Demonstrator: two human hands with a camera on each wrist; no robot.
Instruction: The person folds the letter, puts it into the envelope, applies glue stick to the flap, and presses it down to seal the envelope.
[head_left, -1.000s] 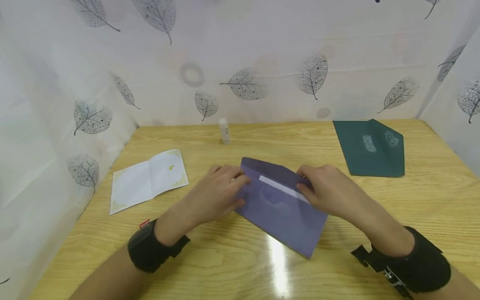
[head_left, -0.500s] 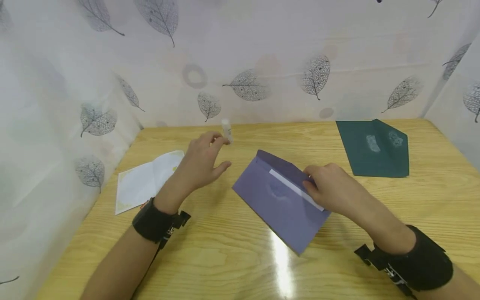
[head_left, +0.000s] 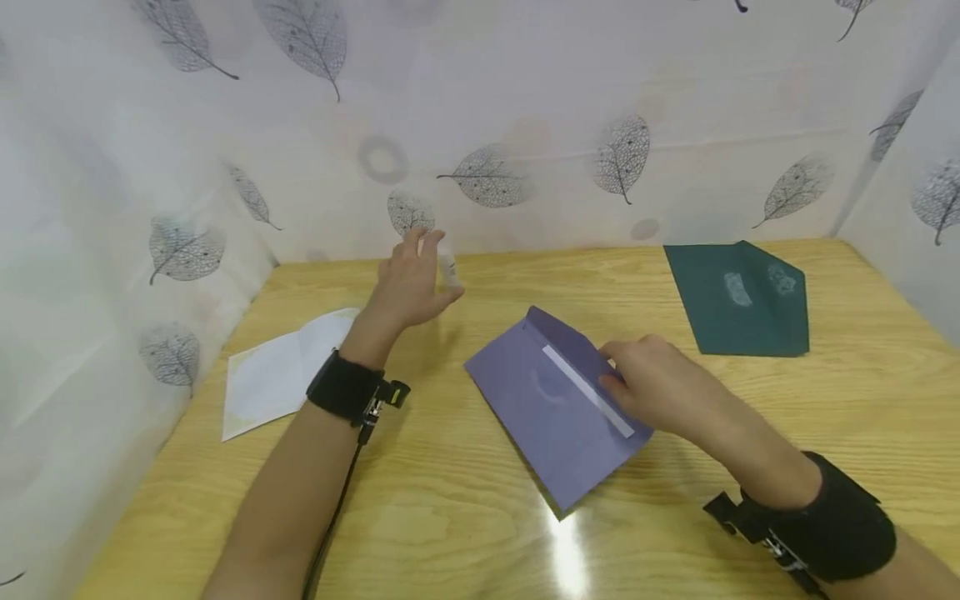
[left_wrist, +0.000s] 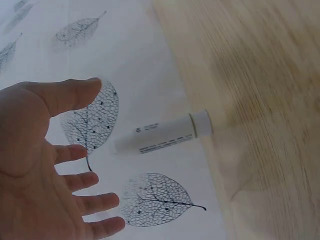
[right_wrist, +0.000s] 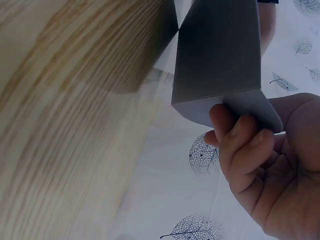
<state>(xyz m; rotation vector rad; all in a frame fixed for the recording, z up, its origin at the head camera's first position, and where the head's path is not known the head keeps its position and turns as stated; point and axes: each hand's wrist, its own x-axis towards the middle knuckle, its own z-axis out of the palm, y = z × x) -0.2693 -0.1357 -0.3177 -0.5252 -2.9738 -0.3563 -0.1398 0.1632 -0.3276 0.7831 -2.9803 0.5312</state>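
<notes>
Near the table's (head_left: 420, 525) back edge, the left hand (head_left: 409, 287) has its fingers spread beside an upright white tube (head_left: 451, 268), apparently untouched; the right hand (head_left: 651, 379) pinches the flap (head_left: 574, 352) of a purple envelope (head_left: 543, 425), well in from that edge.

Paper envelope (head_left: 551, 417), plastic tube (left_wrist: 162, 134), glossy wood tabletop (head_left: 450, 517)

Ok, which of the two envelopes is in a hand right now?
The purple envelope: the right hand grips it by its flap. The green envelope lies farther right, apart from both hands.
</notes>
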